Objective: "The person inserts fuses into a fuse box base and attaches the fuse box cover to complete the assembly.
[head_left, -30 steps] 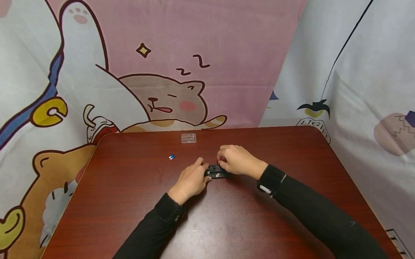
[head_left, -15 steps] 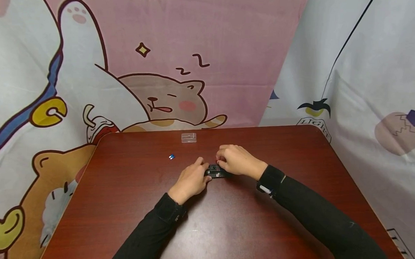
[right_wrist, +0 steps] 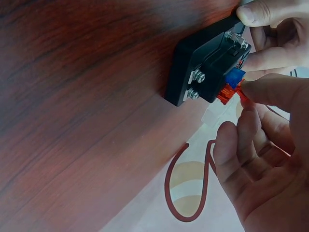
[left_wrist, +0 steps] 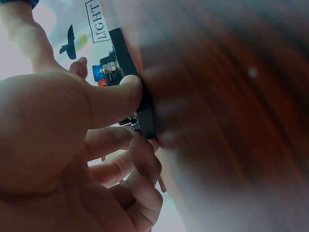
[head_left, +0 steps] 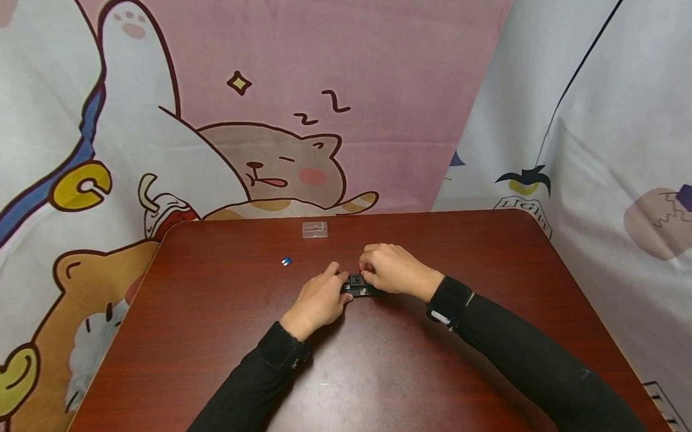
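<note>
A black fuse block (head_left: pixel 357 285) with metal screw terminals sits on the table between my two hands. My left hand (head_left: pixel 317 303) grips its left end, the thumb (left_wrist: pixel 129 89) pressed along the black base. My right hand (head_left: pixel 398 270) is at the top of the block and pinches a red blade fuse (right_wrist: pixel 227 94) between thumb and index finger. Beside that, a blue blade fuse (right_wrist: pixel 235 77) stands in the block. The right-hand fingers hide part of the block in the head view.
A small blue fuse (head_left: pixel 286 262) lies on the brown table (head_left: pixel 368 371), left of the hands. Behind it, near the far edge, is a clear plastic cover (head_left: pixel 314 230). A printed cloth (head_left: pixel 421 84) hangs behind the table.
My right hand has shifted very slightly left and down over the block, still pinching the red fuse. The left hand and block stay in place.
</note>
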The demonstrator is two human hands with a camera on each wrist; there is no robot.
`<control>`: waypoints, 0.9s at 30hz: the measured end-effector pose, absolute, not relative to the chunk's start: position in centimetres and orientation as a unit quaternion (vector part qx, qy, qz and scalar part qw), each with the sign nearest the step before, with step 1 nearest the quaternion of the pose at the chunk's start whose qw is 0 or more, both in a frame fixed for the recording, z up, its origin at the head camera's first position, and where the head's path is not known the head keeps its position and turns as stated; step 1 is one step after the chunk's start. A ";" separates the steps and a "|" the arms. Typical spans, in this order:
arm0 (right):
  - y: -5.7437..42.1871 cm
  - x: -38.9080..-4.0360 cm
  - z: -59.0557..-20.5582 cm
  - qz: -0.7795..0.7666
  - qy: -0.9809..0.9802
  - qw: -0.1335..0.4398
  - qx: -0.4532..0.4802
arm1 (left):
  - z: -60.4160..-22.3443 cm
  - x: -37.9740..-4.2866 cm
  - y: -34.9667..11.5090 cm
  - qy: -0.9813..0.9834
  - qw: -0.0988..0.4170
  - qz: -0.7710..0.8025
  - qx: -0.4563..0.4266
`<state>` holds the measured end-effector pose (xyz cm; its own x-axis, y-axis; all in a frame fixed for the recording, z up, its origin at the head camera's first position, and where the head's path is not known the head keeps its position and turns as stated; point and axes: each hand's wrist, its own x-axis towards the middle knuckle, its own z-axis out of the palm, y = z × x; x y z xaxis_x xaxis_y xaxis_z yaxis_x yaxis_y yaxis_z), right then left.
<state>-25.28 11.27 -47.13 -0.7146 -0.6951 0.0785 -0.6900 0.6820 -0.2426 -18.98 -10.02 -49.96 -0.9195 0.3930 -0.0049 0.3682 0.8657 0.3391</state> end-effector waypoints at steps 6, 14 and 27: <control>11.1 -25.1 -47.0 -0.124 0.918 0.012 -0.377 | -49.9 -19.0 -10.1 0.965 0.039 0.168 0.197; 11.1 -25.0 -46.9 -0.123 0.916 0.008 -0.381 | -49.8 -18.9 -10.1 0.964 0.038 0.168 0.200; 10.7 -25.0 -46.7 -0.131 0.917 0.018 -0.376 | -49.9 -19.0 -10.1 0.964 0.038 0.169 0.201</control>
